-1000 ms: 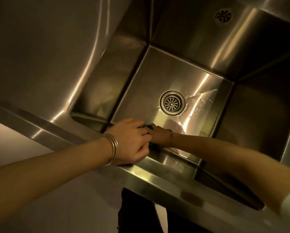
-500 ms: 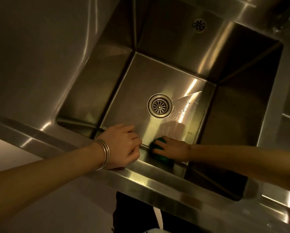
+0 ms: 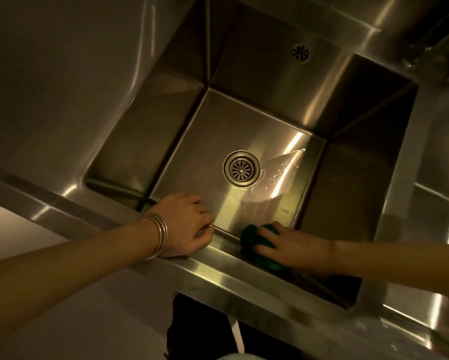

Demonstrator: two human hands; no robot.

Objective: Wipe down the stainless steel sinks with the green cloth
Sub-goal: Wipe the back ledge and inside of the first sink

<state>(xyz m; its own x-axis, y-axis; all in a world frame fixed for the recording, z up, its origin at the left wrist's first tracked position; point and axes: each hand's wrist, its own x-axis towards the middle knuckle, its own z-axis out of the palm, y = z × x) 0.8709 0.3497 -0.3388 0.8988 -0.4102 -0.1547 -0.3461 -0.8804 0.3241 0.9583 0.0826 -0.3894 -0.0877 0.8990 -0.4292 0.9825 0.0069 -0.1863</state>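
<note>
Steel fills nearly the whole view: a deep, square stainless steel sink basin (image 3: 244,141) with a broad flat rim, and the corner of a second basin (image 3: 436,203) showing at the right edge. On the basin floor sits a round slotted metal drain strainer (image 3: 241,168), with streaks and beads of water (image 3: 278,178) lying just to its right, and a small round overflow grille (image 3: 300,52) is set in the far wall. The person's left hand (image 3: 184,224), a stack of thin silver bangles (image 3: 159,236) on its wrist, rests on the near rim with its fingers curled over the edge, holding nothing else. The right hand (image 3: 293,246) reaches down inside and presses a bunched dark green cloth (image 3: 254,242) against the near wall where it meets the floor, fingers bent over it. Compared with a second ago, the cloth and right hand have slid rightward along that near wall, away from the bracing left hand, so this stroke appears well under way, with the right-hand corner, wet floor and other walls seemingly left to wipe.
</note>
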